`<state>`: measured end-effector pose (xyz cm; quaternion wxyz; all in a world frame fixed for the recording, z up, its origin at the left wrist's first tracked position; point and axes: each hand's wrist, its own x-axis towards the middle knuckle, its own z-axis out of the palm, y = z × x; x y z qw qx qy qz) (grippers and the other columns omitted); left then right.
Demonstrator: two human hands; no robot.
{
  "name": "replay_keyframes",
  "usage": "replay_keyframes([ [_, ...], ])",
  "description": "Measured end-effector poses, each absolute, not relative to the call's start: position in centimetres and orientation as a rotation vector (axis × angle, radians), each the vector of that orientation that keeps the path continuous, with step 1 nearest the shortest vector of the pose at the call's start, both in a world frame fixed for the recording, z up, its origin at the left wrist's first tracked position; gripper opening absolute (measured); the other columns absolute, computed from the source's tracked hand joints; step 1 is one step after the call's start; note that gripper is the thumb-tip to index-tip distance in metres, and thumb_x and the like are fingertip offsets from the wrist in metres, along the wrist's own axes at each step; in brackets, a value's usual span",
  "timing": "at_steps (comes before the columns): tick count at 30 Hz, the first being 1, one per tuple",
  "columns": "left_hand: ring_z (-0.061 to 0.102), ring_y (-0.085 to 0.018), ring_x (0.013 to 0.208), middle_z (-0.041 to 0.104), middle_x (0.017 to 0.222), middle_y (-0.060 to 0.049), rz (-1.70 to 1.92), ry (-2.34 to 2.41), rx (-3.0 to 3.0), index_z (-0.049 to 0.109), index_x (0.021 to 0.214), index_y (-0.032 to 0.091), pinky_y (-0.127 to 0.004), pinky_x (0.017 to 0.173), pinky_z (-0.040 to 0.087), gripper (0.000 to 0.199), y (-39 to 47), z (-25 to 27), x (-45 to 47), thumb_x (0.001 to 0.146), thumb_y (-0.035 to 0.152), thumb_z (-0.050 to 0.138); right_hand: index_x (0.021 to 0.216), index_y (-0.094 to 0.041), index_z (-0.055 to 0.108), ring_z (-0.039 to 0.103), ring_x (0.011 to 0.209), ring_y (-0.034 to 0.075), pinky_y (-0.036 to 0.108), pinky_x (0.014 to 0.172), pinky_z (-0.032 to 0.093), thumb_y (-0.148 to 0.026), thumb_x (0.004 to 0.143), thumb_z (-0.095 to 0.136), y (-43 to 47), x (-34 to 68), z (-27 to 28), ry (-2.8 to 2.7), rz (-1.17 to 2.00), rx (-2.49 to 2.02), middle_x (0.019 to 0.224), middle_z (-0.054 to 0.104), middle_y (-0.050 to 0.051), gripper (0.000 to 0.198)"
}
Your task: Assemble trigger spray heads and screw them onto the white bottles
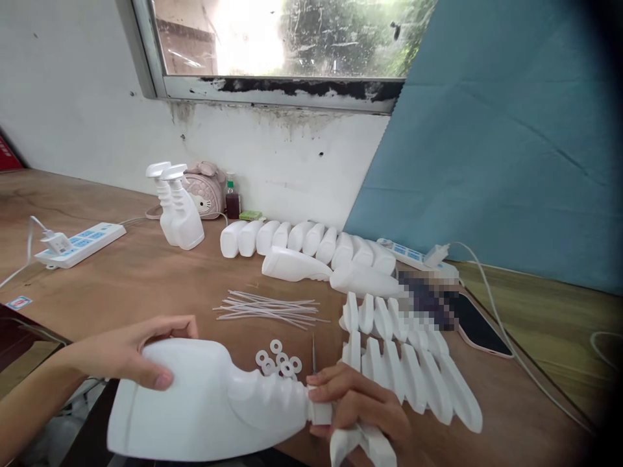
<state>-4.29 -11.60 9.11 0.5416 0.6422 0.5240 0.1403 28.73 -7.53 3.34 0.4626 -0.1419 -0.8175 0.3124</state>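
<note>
A large white spray bottle (189, 402) lies tilted on its side near the table's front edge, its neck pointing right. My left hand (129, 357) grips its wide body, with thumb on the near face and fingers over the top. At the neck, my right hand (365, 405) is closed around a white trigger sprayer head (363, 446), whose collar meets the bottle mouth. How far the collar is screwed on cannot be seen. Behind the neck lie several white ring washers (281, 359) and a thin metal shaft (314, 353), partly hidden by my right fingers.
Thin white tubes (267, 309) lie mid-table. White sprayer parts (389, 366) stand in rows at right, beside a phone (479, 327). White bottles (277, 263) lie along the back. Two bottles with sprayers (182, 211) stand back left, near a power strip (87, 243).
</note>
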Motion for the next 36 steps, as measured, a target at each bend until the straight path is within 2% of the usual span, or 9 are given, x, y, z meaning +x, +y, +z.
replay_keyframes([
  [3,0.051,-0.013,0.065,0.057,0.076,0.003,0.392,1.288,1.317,0.052,0.08,0.02,-0.02,0.055,0.041,0.04,-10.9,8.8,-6.3,0.055,0.05,0.061,0.069,-0.02,0.06,0.066,0.082,0.021,0.038,0.079,0.053,-0.003,0.069,0.064,-6.8,29.7,3.9,-2.082,0.467,-0.271,0.081,0.069,0.004,0.018],
  [7,0.056,-0.017,0.06,0.063,0.074,0.0,0.658,1.586,1.096,0.057,0.082,0.02,-0.024,0.05,0.042,0.052,-11.5,7.8,-9.7,0.044,0.056,0.061,0.066,-0.021,0.059,0.064,0.087,0.025,0.039,0.074,0.055,-0.004,0.067,0.064,-6.9,31.4,4.7,-1.946,0.39,-0.561,0.085,0.067,0.006,0.018],
  [13,0.056,-0.016,0.057,0.065,0.074,0.0,0.975,1.931,1.167,0.056,0.092,0.022,-0.022,0.045,0.042,0.044,-13.3,5.4,-14.1,0.061,0.052,0.06,0.067,-0.021,0.058,0.06,0.092,0.026,0.039,0.074,0.056,-0.013,0.073,0.062,-7.4,32.0,3.9,-1.778,0.475,-0.739,0.091,0.063,0.01,0.011],
  [18,0.059,-0.021,0.089,0.066,0.1,0.0,0.958,2.304,1.587,0.06,0.095,0.025,-0.028,0.077,0.046,0.049,-12.7,3.3,-16.0,0.055,0.052,0.068,0.065,-0.021,0.053,0.061,0.09,0.023,0.035,0.076,0.054,-0.009,0.07,0.064,-7.4,31.2,3.2,-1.801,0.454,-0.806,0.094,0.062,0.008,0.016],
  [22,0.059,-0.024,0.096,0.067,0.1,-0.004,0.886,2.238,2.113,0.061,0.094,0.025,-0.035,0.087,0.042,0.041,-12.3,1.6,-16.7,0.062,0.052,0.063,0.064,-0.02,0.053,0.062,0.087,0.022,0.034,0.078,0.053,-0.008,0.068,0.065,-7.4,30.5,2.8,-1.773,0.449,-0.788,0.092,0.063,0.007,0.018],
  [25,0.054,-0.025,0.106,0.063,0.112,-0.003,0.711,2.28,2.283,0.06,0.099,0.028,-0.039,0.094,0.036,0.043,-12.5,0.3,-16.7,0.062,0.05,0.066,0.063,-0.02,0.053,0.061,0.088,0.023,0.035,0.076,0.053,-0.007,0.069,0.064,-7.3,30.3,2.5,-1.753,0.473,-0.743,0.09,0.063,0.008,0.018],
  [30,0.041,-0.027,0.121,0.045,0.133,-0.011,0.815,2.488,1.7,0.035,0.13,0.022,-0.043,0.097,0.034,0.064,-12.7,-1.6,-18.0,0.077,0.057,0.043,0.065,-0.02,0.054,0.061,0.087,0.024,0.036,0.075,0.054,-0.008,0.069,0.065,-7.3,30.4,2.5,-1.771,0.505,-0.751,0.091,0.063,0.009,0.017],
  [33,0.046,-0.03,0.116,0.049,0.128,-0.017,0.901,2.318,1.389,0.041,0.124,0.016,-0.041,0.092,0.04,0.076,-12.5,-2.0,-19.1,0.066,0.064,0.053,0.065,-0.02,0.053,0.061,0.088,0.024,0.037,0.076,0.054,-0.009,0.069,0.064,-7.3,30.5,2.4,-1.78,0.535,-0.748,0.091,0.063,0.008,0.016],
  [36,0.057,-0.027,0.103,0.064,0.107,-0.01,0.988,2.174,1.294,0.054,0.107,0.019,-0.039,0.087,0.045,0.065,-12.6,-1.3,-18.9,0.059,0.062,0.063,0.065,-0.02,0.053,0.062,0.087,0.024,0.036,0.076,0.054,-0.01,0.069,0.065,-7.4,30.4,2.0,-1.733,0.553,-0.754,0.09,0.062,0.008,0.017],
])
